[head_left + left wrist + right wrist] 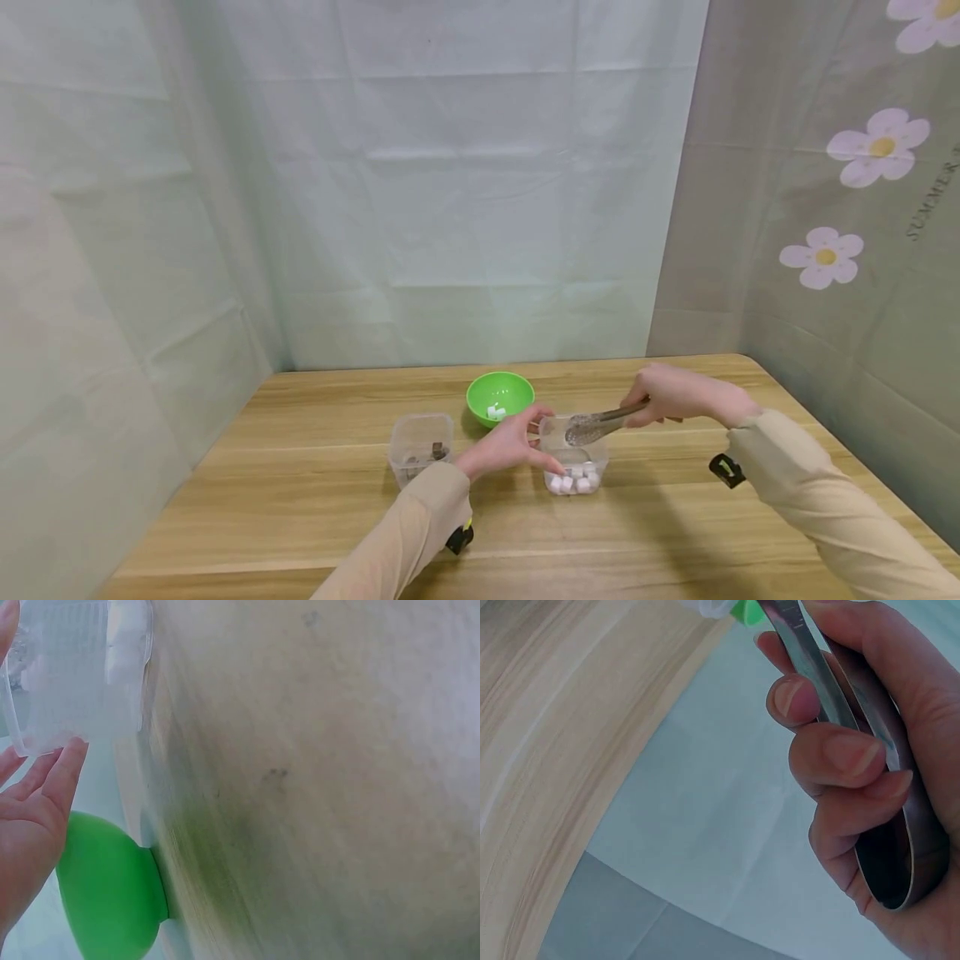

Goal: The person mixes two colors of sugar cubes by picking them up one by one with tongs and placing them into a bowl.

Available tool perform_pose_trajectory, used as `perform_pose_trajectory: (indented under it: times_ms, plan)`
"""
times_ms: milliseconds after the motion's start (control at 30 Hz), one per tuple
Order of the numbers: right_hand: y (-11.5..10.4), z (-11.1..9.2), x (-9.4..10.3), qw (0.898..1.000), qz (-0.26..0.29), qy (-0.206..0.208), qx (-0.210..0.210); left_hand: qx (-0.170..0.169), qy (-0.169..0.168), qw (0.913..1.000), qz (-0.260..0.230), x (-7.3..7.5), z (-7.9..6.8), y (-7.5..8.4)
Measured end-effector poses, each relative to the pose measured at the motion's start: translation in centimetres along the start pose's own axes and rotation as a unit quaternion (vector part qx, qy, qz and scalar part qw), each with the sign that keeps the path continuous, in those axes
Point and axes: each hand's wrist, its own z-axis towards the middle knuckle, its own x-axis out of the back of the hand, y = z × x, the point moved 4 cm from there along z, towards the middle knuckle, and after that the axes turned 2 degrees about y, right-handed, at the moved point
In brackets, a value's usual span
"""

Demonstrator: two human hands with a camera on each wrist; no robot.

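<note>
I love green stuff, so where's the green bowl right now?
In the head view, the green bowl sits beyond the left hand, left of the tub of white cubes.

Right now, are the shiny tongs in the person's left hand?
No, the right hand grips the metal tongs, while the left hand holds the clear tub of white cubes.
</note>
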Motion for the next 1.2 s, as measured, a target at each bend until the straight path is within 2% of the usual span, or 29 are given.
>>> perform_pose_trajectory:
  times_ms: [200, 600, 833, 1067, 1200]
  plan:
    - [0.4, -0.8, 1.2, 0.999, 0.029, 0.017, -0.011, 0.002, 0.002, 1.0, -0.001, 0.0, 0.0, 0.0]
    - [1.9, -1.0, 2.4, 0.997, 0.004, 0.057, -0.049, 0.004, -0.001, 0.9999, -0.014, 0.0, -0.1, -0.2]
    - [2.6, 0.3, 2.5, 0.997, -0.003, 0.064, -0.036, 0.002, 0.001, 0.9995, -0.03, -0.1, 0.0, -0.3]
    - [2.6, 2.1, 2.5, 0.997, 0.009, 0.056, -0.057, 0.002, 0.001, 0.9992, -0.041, -0.3, 0.0, -0.3]
    - [2.2, 3.6, 2.7, 0.997, 0.016, 0.058, -0.057, 0.005, 0.002, 0.9996, -0.028, -0.1, 0.0, -0.2]
